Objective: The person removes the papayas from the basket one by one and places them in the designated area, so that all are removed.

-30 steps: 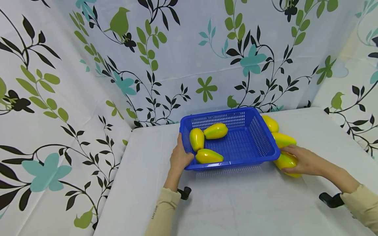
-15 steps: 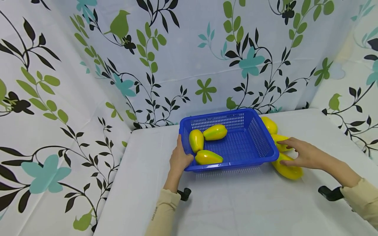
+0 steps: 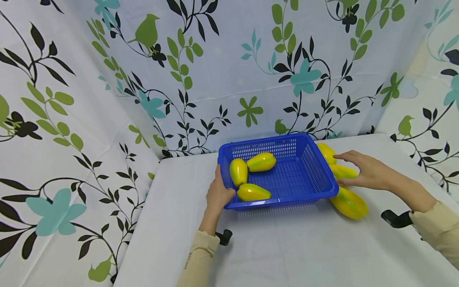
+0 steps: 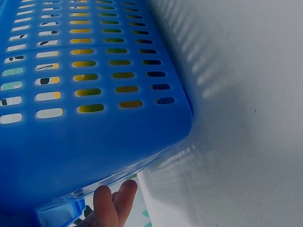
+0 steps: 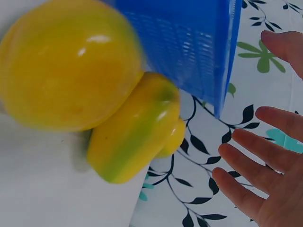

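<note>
A blue plastic basket [image 3: 292,169] stands on the white-covered table, holding three glossy yellow-green mango-shaped fruits [image 3: 254,191]. My left hand [image 3: 218,192] grips its left rim near the front corner; in the left wrist view, fingertips [image 4: 106,201] show beside the rim. Right of the basket lie three more such fruits in a row: a front fruit [image 3: 349,203], a middle one [image 3: 343,171] and a back one [image 3: 325,153]. Over the middle and back ones hovers my right hand [image 3: 373,171], fingers spread, holding nothing. In the right wrist view, its fingers [image 5: 251,165] are apart from the fruits.
Behind the table hangs a white curtain [image 3: 215,79] printed with leaves, birds and flowers. The white tabletop [image 3: 272,247] extends in front of the basket. Dark wrist-worn devices [image 3: 396,219] stick out below the forearms.
My right hand has left the front fruit, its fingers opening, and moved back over the middle and back fruits. The left hand stays on the basket rim.
</note>
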`<state>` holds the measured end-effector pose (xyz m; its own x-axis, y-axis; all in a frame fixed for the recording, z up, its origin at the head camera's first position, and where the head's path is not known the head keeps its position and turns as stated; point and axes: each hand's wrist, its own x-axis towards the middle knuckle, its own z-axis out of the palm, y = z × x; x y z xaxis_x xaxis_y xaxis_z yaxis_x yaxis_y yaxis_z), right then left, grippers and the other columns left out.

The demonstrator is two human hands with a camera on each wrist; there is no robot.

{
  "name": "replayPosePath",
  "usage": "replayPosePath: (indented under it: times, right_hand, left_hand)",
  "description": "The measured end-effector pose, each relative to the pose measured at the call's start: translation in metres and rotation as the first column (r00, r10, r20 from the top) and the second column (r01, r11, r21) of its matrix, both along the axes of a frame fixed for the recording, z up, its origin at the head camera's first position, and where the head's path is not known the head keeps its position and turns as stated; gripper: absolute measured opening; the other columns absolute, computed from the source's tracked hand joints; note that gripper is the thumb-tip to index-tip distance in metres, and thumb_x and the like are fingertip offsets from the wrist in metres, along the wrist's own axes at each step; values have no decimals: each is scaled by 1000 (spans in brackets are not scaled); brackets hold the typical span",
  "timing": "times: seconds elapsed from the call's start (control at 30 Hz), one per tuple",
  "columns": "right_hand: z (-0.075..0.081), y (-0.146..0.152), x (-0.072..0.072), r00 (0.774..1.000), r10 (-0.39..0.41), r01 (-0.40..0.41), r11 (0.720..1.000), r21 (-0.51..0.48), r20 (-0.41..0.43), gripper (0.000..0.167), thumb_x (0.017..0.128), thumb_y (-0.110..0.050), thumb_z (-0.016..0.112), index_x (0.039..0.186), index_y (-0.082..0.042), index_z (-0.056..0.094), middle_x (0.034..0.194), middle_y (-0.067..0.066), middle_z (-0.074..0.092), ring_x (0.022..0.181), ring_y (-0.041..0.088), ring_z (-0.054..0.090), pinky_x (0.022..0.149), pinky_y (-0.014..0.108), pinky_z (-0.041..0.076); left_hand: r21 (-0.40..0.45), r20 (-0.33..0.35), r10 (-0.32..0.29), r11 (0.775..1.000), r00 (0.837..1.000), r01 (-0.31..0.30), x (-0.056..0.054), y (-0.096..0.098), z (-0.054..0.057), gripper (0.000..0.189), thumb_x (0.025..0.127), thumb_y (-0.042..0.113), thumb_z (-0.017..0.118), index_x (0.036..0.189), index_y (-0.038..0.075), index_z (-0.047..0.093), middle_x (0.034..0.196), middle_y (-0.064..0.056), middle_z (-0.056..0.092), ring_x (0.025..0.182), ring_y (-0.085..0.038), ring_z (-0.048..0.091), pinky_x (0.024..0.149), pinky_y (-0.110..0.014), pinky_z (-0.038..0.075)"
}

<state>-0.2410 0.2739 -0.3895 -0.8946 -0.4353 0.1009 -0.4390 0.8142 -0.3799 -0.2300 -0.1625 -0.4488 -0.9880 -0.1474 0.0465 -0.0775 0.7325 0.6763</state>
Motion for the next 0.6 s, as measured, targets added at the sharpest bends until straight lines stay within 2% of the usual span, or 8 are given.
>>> replayPosePath:
  times: [0.2,0.4,0.6]
  right_hand:
    - [4,-21,-11,1000,23,-23,1000,6,18,80,81,-49,75,139,0,51,140,27,49,125,49,46,90,70,40]
    - [8,-40,-20,998,48,-48,999,13,34,79,82,-50,73,142,-3,50,143,26,46,128,49,44,93,70,38]
    - [8,-56,-27,995,103,-103,995,2,18,77,82,-47,74,140,-2,51,140,26,49,124,48,48,92,68,41]
  left_hand:
    - [-6,5,6,1000,1000,-6,0,-1,-2,98,74,6,63,158,10,15,129,-26,58,89,-36,59,78,-52,52]
    - [-10,7,-1,1000,1000,1,-2,0,-2,98,73,6,63,158,9,15,125,-25,60,82,-32,59,69,-45,52]
    - [-17,16,4,1000,1000,-3,-2,-1,-1,98,73,5,62,158,10,14,123,-25,61,77,-31,58,64,-41,50]
